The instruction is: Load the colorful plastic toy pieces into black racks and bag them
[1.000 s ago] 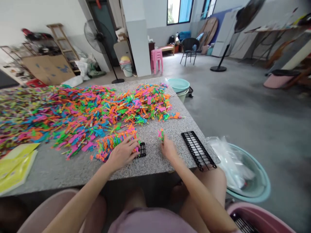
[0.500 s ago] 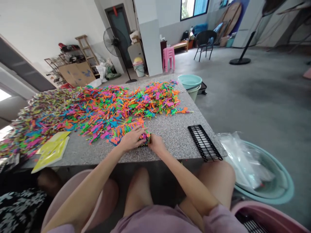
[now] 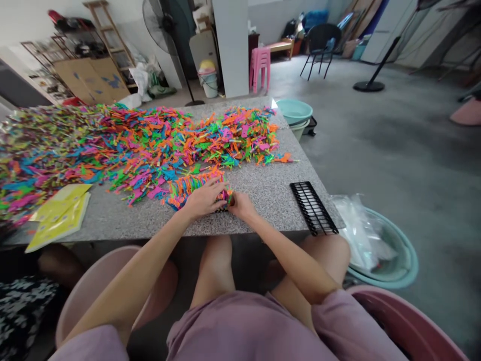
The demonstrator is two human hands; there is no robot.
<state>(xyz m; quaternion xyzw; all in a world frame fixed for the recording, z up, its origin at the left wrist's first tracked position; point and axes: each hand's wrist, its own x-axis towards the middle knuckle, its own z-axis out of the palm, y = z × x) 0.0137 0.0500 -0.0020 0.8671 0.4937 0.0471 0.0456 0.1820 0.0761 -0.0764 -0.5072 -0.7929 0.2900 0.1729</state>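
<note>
A close-packed row of small bright plastic toys [image 3: 179,189] stands near the table's front edge, with a bit of black rack [image 3: 221,210] showing beneath its right end. My left hand [image 3: 205,198] lies across the row's near side, fingers stretched out and apart, touching the toys. At the right end, my right hand [image 3: 241,204] has its fingers pinched together against the row; what they hold is hidden. Behind both hands spreads a big heap of loose toys [image 3: 210,140] in orange, green, pink and blue, some pistol-shaped.
A second black rack [image 3: 313,206] lies on the speckled stone table [image 3: 263,198] to the right. Yellow printed sheets [image 3: 62,215] rest at left. Beside the table are a basin [image 3: 406,250] with clear plastic bags and pink tubs [image 3: 93,281]. Another person's patterned clothing [image 3: 26,311] shows at lower left.
The view has tilted down and shifted slightly, so the table sits higher in the picture. Both hands stay at the row; the right fingers have shifted a little at its end.
</note>
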